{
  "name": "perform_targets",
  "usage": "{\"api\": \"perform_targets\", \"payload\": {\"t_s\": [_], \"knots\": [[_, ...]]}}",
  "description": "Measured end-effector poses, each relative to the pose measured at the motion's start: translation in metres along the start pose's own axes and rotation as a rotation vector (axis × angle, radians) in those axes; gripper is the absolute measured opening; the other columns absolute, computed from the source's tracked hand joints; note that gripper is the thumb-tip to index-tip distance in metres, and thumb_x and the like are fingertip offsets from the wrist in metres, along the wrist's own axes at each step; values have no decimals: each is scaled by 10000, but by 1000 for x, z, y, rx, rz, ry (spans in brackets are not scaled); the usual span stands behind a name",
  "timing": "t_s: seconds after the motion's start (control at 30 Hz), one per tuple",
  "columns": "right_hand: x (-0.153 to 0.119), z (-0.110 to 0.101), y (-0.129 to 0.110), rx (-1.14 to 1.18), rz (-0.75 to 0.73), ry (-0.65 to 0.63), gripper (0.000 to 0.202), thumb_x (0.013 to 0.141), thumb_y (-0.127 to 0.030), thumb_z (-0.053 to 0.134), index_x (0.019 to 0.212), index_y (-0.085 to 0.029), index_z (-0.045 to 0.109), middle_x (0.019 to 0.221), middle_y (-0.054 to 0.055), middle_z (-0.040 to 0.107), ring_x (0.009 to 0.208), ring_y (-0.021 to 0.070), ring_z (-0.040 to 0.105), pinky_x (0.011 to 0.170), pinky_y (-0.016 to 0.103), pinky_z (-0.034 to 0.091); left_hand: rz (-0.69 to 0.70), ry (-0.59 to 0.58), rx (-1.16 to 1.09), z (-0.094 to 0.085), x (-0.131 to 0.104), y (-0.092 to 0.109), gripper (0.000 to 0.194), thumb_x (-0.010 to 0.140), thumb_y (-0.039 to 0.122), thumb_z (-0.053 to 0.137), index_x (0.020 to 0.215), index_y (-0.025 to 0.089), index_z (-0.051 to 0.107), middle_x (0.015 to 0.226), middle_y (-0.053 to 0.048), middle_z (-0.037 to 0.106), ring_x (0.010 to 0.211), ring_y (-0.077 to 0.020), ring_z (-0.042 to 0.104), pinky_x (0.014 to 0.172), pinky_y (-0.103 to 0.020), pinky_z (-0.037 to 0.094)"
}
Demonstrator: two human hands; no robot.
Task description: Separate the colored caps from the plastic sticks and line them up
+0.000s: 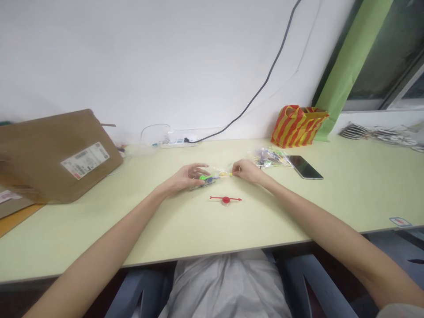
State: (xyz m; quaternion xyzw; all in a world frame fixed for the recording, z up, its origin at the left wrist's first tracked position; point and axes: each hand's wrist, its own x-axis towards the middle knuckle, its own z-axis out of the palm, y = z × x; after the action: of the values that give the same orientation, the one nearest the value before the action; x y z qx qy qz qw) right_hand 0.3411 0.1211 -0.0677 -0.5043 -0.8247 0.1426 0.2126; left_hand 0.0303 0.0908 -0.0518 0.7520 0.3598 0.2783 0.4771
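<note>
A clear plastic bag (217, 172) of small green, blue and yellow parts lies between my hands on the pale table. My left hand (189, 176) curves over the bag's left end, with its thumb and fingers around the bright green part (202, 178). At the other end, my right hand (245, 170) pinches a small yellow piece (230, 174); its fingers are closed and partly hide it. Just in front of the bag, a red arrow spinner (225, 200) with a round clear base sits on the table, touched by neither hand.
Another clear bag of colourful parts (270, 157) lies behind my right hand, beside a dark tablet (304, 167). A striped red-and-yellow bag (298, 126) stands near the wall. A cardboard box (56, 154) occupies the left. A power strip (179, 140) with a black cable sits behind.
</note>
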Motion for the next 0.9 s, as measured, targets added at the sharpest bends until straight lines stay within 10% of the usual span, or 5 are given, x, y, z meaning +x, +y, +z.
{"api": "perform_targets", "payload": {"t_s": [0.47,0.6,0.8,0.9], "knots": [[-10,15,-44,479,-211,202,150,862,-272,640,832,-150,722,781,41,736,695,154,625,671,269,472,-3,75,36,4,-1,3,707,689,394,889,1331,235,641,1218,-109,729,1101,-287,706,924,-408,575],[-14,8,-51,538,-232,181,228,924,-348,603,895,-167,739,870,57,752,803,178,665,723,285,496,9,218,26,12,0,7,633,654,434,906,1205,200,703,1104,-106,767,994,-296,733,879,-421,589],[-16,4,-53,542,-165,470,306,957,-419,571,1145,-191,648,1089,83,693,948,183,633,754,286,494,86,506,-121,13,4,8,652,608,427,948,1161,176,714,1145,-128,765,1078,-338,716,966,-468,558],[-16,6,-54,598,-94,374,452,890,-473,670,1234,-188,601,993,58,702,870,178,632,746,293,494,126,515,-213,12,4,10,688,632,414,943,1224,173,689,1209,-143,745,1135,-339,698,1009,-478,543]]}}
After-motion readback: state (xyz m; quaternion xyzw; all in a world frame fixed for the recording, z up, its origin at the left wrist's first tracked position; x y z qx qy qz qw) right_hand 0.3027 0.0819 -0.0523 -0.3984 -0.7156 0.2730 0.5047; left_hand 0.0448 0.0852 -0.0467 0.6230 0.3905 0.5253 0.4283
